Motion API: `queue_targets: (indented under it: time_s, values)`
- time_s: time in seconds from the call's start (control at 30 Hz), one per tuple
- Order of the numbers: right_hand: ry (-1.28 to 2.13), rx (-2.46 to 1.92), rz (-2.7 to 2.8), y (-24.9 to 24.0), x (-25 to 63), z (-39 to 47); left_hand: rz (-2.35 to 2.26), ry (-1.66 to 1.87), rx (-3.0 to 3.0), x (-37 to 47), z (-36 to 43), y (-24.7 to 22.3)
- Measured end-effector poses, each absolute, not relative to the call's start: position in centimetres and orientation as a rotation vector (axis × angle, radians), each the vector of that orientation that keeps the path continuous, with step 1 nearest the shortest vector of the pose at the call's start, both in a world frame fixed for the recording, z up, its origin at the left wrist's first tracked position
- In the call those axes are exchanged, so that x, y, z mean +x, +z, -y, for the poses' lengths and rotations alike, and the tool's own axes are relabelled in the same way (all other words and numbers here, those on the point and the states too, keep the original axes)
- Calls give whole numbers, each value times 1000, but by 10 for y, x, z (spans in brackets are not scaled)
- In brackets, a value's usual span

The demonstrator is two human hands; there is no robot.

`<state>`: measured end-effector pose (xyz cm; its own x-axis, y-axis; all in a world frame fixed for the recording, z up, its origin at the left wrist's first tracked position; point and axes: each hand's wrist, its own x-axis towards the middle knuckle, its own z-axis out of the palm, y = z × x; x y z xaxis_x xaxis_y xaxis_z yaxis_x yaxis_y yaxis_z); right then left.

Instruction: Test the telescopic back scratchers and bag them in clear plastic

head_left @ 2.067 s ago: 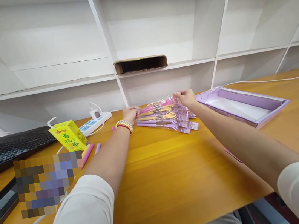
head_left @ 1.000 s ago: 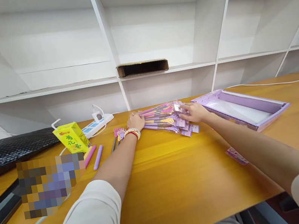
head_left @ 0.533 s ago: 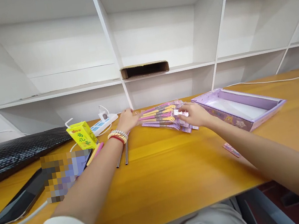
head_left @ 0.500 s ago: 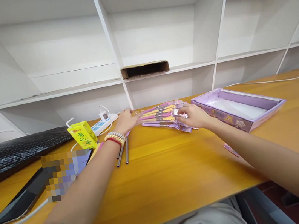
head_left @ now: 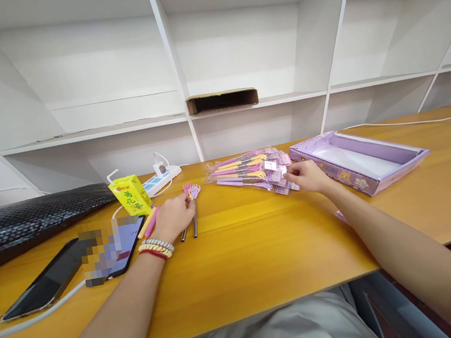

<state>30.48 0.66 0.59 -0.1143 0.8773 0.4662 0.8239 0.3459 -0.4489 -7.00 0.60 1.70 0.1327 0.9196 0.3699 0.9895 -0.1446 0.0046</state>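
Note:
My left hand (head_left: 176,216), wearing coiled bands at the wrist, has its fingers closed at small hand-shaped heads (head_left: 194,191) with metal rods; what it grips is too small to make out. Pink and yellow handles (head_left: 148,222) lie beside it. A clear bag (head_left: 243,172) of pink, yellow and purple sticks lies at the table's back. My right hand (head_left: 307,176) touches the bag's right end, fingers bent together; whether it pinches the packaging is unclear. The purple open box (head_left: 373,189) lies just right of that hand.
On the left are a yellow drink carton (head_left: 131,196), a power strip (head_left: 162,180), two phones, a white cable (head_left: 38,320) and a black textured bag (head_left: 36,224). White shelves (head_left: 244,50) rise behind the table, holding a cardboard box (head_left: 223,101).
My left hand has moved from the bag's left end back toward me and left, to the metal rods. The right hand has shifted slightly right, uncovering a white label on the bag.

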Motion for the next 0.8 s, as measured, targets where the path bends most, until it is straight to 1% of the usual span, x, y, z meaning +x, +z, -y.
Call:
queue_targets:
  time_s: [0.1,0.23,0.47,0.8]
  values:
    - [125,-1489,1922,6,302,-6,1908,-334,-2181,-67,-6,18]
    - [177,-1425,2057,0,288,-5,1931,-237,-2233,-62,-2,22]
    - [259,-1339,2169,-5,276,-1,2066,-247,-2054,-77,-9,20]
    - [312,-1341,2233,-8,275,-2,2011,-266,-2195,-71,-5,19]
